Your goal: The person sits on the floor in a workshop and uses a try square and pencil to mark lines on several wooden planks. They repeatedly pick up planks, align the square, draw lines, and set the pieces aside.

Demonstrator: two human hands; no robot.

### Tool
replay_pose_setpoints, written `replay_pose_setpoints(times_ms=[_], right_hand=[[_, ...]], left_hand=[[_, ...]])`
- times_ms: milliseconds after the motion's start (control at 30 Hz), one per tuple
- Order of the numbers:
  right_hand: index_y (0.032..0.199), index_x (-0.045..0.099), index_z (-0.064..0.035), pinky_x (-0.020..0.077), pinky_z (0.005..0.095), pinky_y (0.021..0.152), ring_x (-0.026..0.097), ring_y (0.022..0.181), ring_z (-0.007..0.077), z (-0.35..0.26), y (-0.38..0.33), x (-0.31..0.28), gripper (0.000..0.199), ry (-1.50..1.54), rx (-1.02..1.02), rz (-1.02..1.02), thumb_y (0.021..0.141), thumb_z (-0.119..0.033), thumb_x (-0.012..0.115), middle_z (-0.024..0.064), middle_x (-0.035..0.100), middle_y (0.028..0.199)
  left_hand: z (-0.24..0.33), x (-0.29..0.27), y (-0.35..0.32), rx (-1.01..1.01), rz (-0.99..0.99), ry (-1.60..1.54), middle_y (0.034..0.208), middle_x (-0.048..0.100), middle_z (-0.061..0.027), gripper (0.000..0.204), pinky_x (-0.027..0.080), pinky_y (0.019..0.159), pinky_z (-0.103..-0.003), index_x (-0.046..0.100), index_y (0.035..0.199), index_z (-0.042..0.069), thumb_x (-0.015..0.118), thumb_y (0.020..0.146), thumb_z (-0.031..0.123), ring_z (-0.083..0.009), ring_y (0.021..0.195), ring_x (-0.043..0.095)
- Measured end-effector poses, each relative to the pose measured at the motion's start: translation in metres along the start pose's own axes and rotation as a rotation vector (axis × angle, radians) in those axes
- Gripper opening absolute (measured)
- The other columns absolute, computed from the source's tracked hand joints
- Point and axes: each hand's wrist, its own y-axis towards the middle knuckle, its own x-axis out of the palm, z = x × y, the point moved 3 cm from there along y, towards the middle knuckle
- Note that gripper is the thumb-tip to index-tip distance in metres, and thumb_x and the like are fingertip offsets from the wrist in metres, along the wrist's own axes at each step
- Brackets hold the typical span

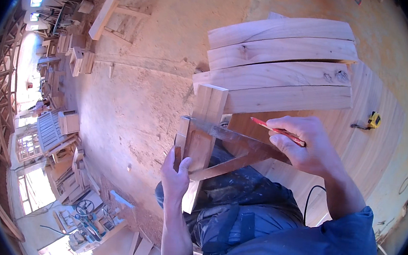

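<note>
Gripping braced square (241, 139) across wooden board (201, 149) with curled left hand (175, 173), pinching red pencil (261, 123) in right hand (304, 143) close by; could knock the braced square askew through slack or uneven left-side pressure.

a red pencil (260, 123) slants near a dark angled tool (235, 135), probably a square, lying across a pale board (210, 104).

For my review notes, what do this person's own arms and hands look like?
Both the bare, ungloved left hand and bare, ungloved right hand show five-fingered human form, with no watch or bracelet visible. The plain, dark blue fabric right sleeve ends around the elbow; below it the forearm is uncovered, as is the left forearm.
</note>
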Motion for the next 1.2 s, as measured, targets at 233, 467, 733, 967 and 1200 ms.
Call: replay_pose_setpoints(times_ms=[233,467,733,967,1200], right_hand=[[0.114,0.074,-0.0009,0.0562,0.0372,0.074,0.074,0.081,0.0322,0.016,-0.002,0.008,0.025,0.084,-0.035,0.069,0.093,-0.014,0.071,0.0191,0.075,0.092],[0.116,0.071,0.0025,0.0562,0.0322,0.077,0.075,0.086,0.0263,0.014,0.0,0.004,0.026,0.053,-0.008,-0.002,0.095,-0.012,0.067,0.0176,0.076,0.097],[0.117,0.071,0.0029,0.0576,0.0331,0.078,0.076,0.087,0.0278,0.012,0.001,0.006,0.027,0.037,-0.031,0.0,0.094,-0.012,0.068,0.0185,0.077,0.097],[0.117,0.072,0.0026,0.0582,0.0335,0.079,0.077,0.089,0.0283,0.01,0.001,0.008,0.027,0.042,-0.02,-0.015,0.094,-0.012,0.069,0.019,0.077,0.098],[0.117,0.072,0.0022,0.0586,0.0335,0.08,0.077,0.089,0.0276,0.008,0.002,0.011,0.027,0.037,-0.046,-0.011,0.093,-0.011,0.069,0.0188,0.078,0.099]], left_hand=[[0.007,-0.004,-0.008,0.001,-0.002,0.06,0.121,0.071,-0.0204,0.048,0.052,0.099,-0.037,0.058,0.136,-0.008,0.073,0.094,0.009,-0.0258,0.114,0.067],[-0.001,-0.004,-0.008,0.016,0.007,0.044,0.123,0.07,-0.0209,0.051,0.051,0.102,-0.037,0.057,0.138,-0.009,0.074,0.093,0.008,-0.0261,0.117,0.066],[-0.004,-0.005,-0.006,-0.005,-0.027,0.007,0.128,0.068,-0.0236,0.053,0.05,0.104,-0.038,0.055,0.14,-0.009,0.074,0.093,0.008,-0.0284,0.122,0.065],[-0.005,-0.006,-0.004,0.008,-0.033,0.04,0.131,0.067,-0.0258,0.055,0.05,0.106,-0.039,0.053,0.141,-0.01,0.074,0.093,0.008,-0.031,0.124,0.065],[-0.002,-0.007,-0.003,0.012,-0.028,0.087,0.131,0.066,-0.0274,0.054,0.05,0.105,-0.039,0.054,0.141,-0.01,0.073,0.093,0.006,-0.033,0.124,0.065]])
